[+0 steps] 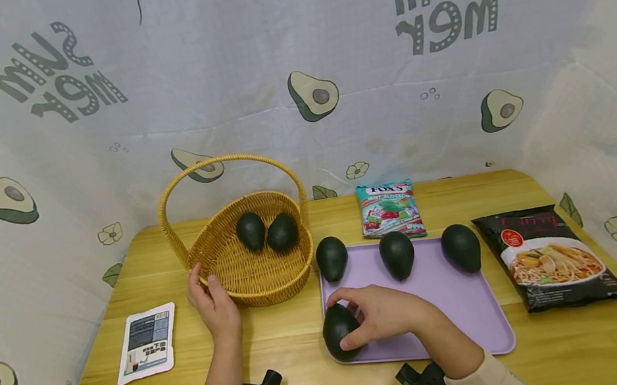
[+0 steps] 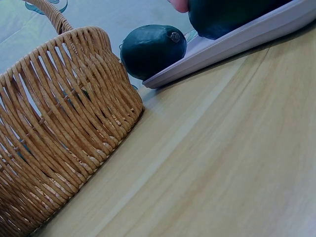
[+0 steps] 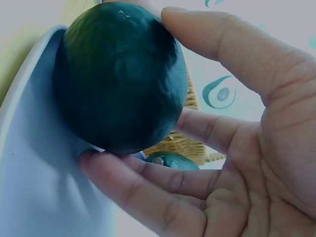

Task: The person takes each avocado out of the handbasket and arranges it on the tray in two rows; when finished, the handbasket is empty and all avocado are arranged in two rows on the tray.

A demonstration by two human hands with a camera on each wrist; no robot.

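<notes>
At the tray's front left corner, my right hand (image 1: 389,313) grips a dark green avocado (image 1: 340,332), thumb on one side and fingers on the other. The right wrist view shows that avocado (image 3: 121,79) close up against the tray's pale surface. My left hand (image 1: 218,309) touches the near left rim of a yellow wicker basket (image 1: 267,295) with a tall handle; its fingers are out of sight in the left wrist view. Inside the basket lie two avocados (image 1: 251,231). Three more avocados (image 1: 398,255) are spaced along the back of the lilac tray (image 1: 443,332).
Behind the tray is a mint candy bag (image 1: 389,210). A black noodle packet (image 1: 554,259) lies to its right. On the left of the wooden table (image 1: 295,381) sits a white pouch (image 1: 147,343). A printed curtain (image 1: 241,63) hangs behind the table.
</notes>
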